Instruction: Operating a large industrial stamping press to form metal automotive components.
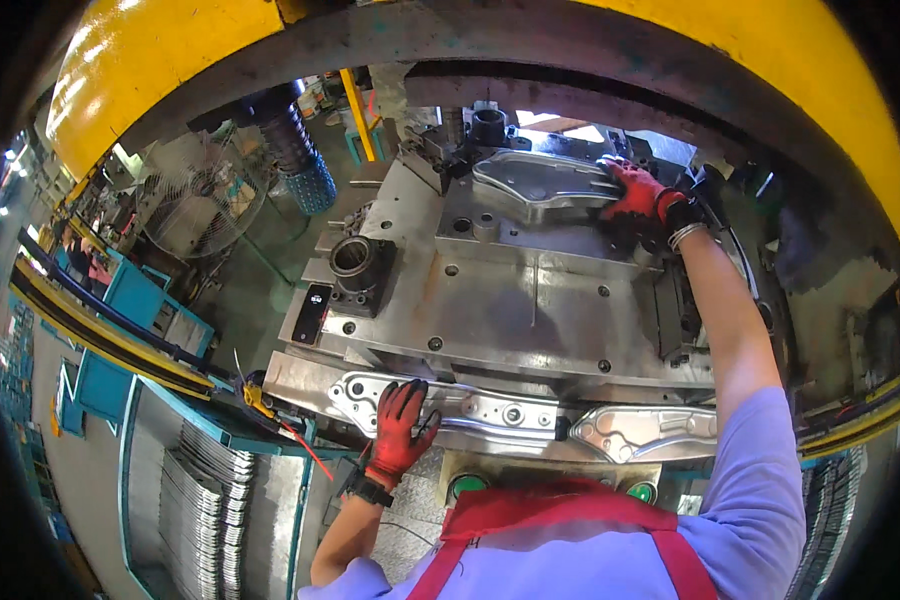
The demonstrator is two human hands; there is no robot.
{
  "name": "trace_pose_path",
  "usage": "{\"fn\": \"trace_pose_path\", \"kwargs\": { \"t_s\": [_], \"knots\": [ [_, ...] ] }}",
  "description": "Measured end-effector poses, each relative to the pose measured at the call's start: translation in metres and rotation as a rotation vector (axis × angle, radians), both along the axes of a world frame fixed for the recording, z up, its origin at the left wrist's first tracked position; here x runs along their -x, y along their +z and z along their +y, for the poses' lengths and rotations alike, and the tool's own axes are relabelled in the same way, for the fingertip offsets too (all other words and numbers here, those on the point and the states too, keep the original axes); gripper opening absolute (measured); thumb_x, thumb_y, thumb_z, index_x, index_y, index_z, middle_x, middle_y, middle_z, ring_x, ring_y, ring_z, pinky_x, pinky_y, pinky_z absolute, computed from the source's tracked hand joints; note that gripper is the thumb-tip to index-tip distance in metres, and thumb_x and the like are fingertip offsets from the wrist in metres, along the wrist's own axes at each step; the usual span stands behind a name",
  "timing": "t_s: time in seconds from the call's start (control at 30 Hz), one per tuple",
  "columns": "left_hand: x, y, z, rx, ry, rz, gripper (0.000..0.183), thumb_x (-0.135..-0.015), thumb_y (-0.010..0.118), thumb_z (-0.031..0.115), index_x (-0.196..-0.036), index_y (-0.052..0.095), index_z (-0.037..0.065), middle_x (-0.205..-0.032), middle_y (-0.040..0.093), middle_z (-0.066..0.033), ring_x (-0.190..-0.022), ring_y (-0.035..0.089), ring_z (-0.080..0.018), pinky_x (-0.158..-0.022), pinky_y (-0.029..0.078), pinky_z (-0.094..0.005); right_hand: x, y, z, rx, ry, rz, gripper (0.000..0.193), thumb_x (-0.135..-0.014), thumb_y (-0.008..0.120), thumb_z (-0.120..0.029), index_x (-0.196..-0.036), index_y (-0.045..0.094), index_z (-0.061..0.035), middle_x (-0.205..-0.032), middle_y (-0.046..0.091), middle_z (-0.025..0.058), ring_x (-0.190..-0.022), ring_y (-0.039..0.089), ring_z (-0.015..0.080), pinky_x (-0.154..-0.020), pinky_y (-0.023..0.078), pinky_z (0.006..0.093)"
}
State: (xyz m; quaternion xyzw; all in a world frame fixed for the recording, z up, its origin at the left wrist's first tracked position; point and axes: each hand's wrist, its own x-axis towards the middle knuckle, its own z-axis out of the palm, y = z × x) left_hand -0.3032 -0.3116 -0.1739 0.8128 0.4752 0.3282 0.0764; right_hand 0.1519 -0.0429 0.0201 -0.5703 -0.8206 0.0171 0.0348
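Observation:
My right hand (638, 192), in a red glove, reaches far forward to the right end of a silver stamped metal panel (545, 180). Its fingers and thumb curl around that end, while the panel lies on the raised die block (530, 237). At the front edge, my red-gloved left hand (402, 430) rests on a long stamped metal part (480, 408), fingers stretched over it and slightly apart. To the right of that part lies another stamped panel (635, 432) with a rounded outline. The undersides of both gloves are hidden.
A yellow press frame (170, 50) arches overhead. On the die's left stand a round guide bushing (353, 258) and a phone (310, 315). Two green buttons (468, 486) face me below the front edge. A rack (130, 470) of stacked metal parts stands lower left; a fan (205, 190) is behind.

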Motion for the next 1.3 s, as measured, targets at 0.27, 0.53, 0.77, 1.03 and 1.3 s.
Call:
{"fn": "trace_pose_path", "kwargs": {
  "t_s": [0.27, 0.53, 0.77, 1.03, 1.3],
  "knots": [
    [0.002, -0.009, -0.003, 0.041, 0.057, -0.051, 0.061, -0.066, 0.067, 0.017, -0.122, 0.046, 0.004, -0.122, 0.046, -0.0173, -0.114, 0.041, -0.0368, -0.100, 0.028, -0.0488, -0.005, 0.006, 0.024, 0.082, 0.093, -0.023, 0.100, -0.058, 0.078, -0.040, -0.136, 0.027, -0.0070, -0.139, 0.027, 0.0197, -0.129, 0.026, 0.0337, -0.105, 0.024, 0.0413],
    [0.007, -0.012, -0.009, 0.087, 0.134, -0.045, 0.059, -0.066, 0.067, 0.014, -0.121, 0.047, 0.004, -0.121, 0.046, -0.0184, -0.112, 0.041, -0.0386, -0.099, 0.029, -0.0491, -0.002, -0.015, 0.014, 0.027, 0.010, -0.139, 0.096, -0.067, 0.067, -0.046, -0.141, 0.016, -0.0124, -0.146, 0.012, 0.0139, -0.135, 0.011, 0.0293, -0.109, 0.013, 0.0410],
    [0.001, -0.012, -0.018, 0.054, 0.216, -0.128, 0.057, -0.066, 0.067, 0.012, -0.120, 0.048, 0.004, -0.120, 0.046, -0.0189, -0.113, 0.040, -0.0383, -0.099, 0.030, -0.0485, 0.005, -0.024, 0.009, -0.084, -0.072, -0.161, 0.097, -0.067, 0.064, -0.054, -0.141, 0.015, -0.0139, -0.147, 0.013, 0.0111, -0.135, 0.011, 0.0288, -0.109, 0.013, 0.0408],
    [0.009, -0.024, -0.061, 0.096, 0.375, -0.306, 0.049, -0.075, 0.059, 0.007, -0.123, 0.046, 0.003, -0.122, 0.045, -0.0185, -0.112, 0.044, -0.0322, -0.096, 0.034, -0.0398, 0.034, -0.007, -0.065, -0.184, -0.099, -0.042, 0.085, -0.076, 0.058, -0.051, -0.137, 0.024, -0.0025, -0.145, 0.015, 0.0175, -0.133, 0.016, 0.0326, -0.108, 0.016, 0.0400],
    [0.008, -0.127, -0.116, 1.017, 0.320, -1.297, 0.042, -0.083, 0.055, 0.008, -0.122, 0.044, 0.002, -0.116, 0.051, -0.0128, -0.102, 0.052, -0.0222, -0.085, 0.042, -0.0318, 0.019, -0.101, -0.382, -0.245, -0.165, 0.703, 0.058, -0.071, 0.065, -0.014, -0.125, 0.047, -0.0050, -0.129, 0.044, 0.0159, -0.125, 0.034, 0.0321, -0.105, 0.022, 0.0439]
  ]
}}
